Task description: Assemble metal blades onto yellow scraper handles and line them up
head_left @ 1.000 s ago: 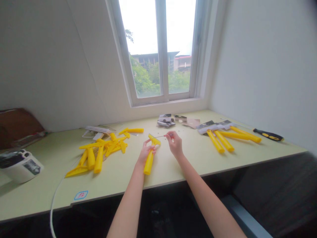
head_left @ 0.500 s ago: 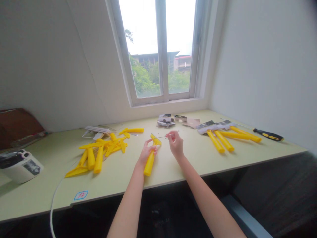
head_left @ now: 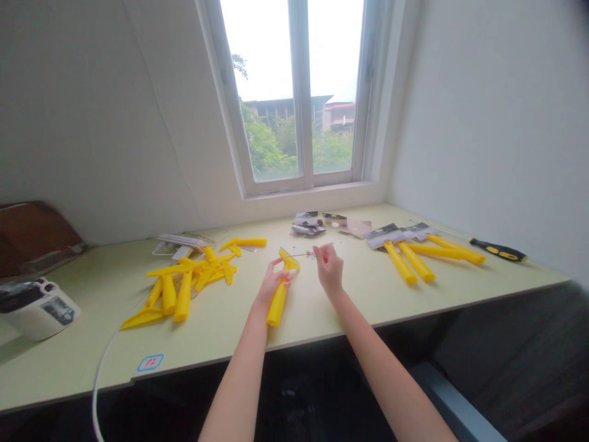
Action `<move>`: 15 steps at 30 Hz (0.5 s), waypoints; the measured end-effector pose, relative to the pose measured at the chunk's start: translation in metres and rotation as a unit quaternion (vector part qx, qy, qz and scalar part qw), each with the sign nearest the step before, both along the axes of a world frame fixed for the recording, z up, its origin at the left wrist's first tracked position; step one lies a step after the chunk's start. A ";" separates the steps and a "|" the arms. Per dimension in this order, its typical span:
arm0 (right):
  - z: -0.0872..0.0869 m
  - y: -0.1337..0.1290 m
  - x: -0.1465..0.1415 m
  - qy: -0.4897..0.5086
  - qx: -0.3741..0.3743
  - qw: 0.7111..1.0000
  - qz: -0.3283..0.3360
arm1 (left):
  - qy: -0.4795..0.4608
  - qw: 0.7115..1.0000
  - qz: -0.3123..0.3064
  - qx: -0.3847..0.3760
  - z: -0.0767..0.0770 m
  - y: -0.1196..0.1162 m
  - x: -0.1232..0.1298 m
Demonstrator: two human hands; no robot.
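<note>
My left hand (head_left: 271, 283) is wrapped round the handle of a yellow plastic scraper (head_left: 277, 304), whose wide head points away from me. A thin metal rod (head_left: 299, 255) runs sideways from the scraper's head to my right hand (head_left: 329, 267). The fingers of my right hand are curled closed at the rod's outer end, so its grip is partly hidden. Small bits too tiny to name lie on the table behind the rod.
Left of my hands lies a pile of yellow scrapers (head_left: 183, 294). More scrapers (head_left: 416, 261) with packaging lie at the right, beside a black-and-yellow screwdriver (head_left: 499, 250). Packets (head_left: 307, 224) sit near the window. A white mug (head_left: 43, 310) and a cable (head_left: 99, 374) are at the left.
My right hand has shifted slightly to the right along the rod, and its fingers have turned, leaving more of the rod showing. My left hand and the scraper stay put.
</note>
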State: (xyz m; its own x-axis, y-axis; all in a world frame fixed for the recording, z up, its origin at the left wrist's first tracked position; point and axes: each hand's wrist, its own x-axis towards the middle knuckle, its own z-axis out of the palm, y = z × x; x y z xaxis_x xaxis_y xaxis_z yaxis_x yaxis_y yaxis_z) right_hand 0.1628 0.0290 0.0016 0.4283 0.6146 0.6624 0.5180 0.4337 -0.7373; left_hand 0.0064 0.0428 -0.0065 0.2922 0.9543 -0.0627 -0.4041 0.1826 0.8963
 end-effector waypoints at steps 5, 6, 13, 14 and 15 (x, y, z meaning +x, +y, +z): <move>-0.003 0.005 0.000 -0.021 0.019 0.999 0.041 | -0.007 1.000 0.009 -0.004 0.001 -0.001 0.000; -0.003 0.006 0.000 -0.022 0.036 0.998 0.043 | -0.007 1.000 0.007 -0.003 0.001 -0.001 0.000; -0.001 -0.001 -0.001 -0.011 0.023 0.999 0.042 | -0.005 1.000 0.004 -0.005 0.000 0.000 -0.001; -0.001 -0.001 -0.001 -0.015 0.010 0.999 0.039 | -0.004 1.000 0.004 -0.006 0.000 0.000 -0.001; -0.001 -0.001 -0.001 -0.020 0.000 0.999 0.039 | -0.004 1.000 0.004 -0.007 0.001 -0.001 -0.001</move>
State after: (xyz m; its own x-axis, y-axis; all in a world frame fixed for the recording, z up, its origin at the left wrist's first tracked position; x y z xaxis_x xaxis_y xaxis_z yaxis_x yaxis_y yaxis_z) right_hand 0.1621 0.0280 0.0003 0.3522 0.6445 0.6786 0.5116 0.4745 -0.7163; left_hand 0.0057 0.0422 -0.0056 0.2843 0.9559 -0.0738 -0.4128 0.1916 0.8904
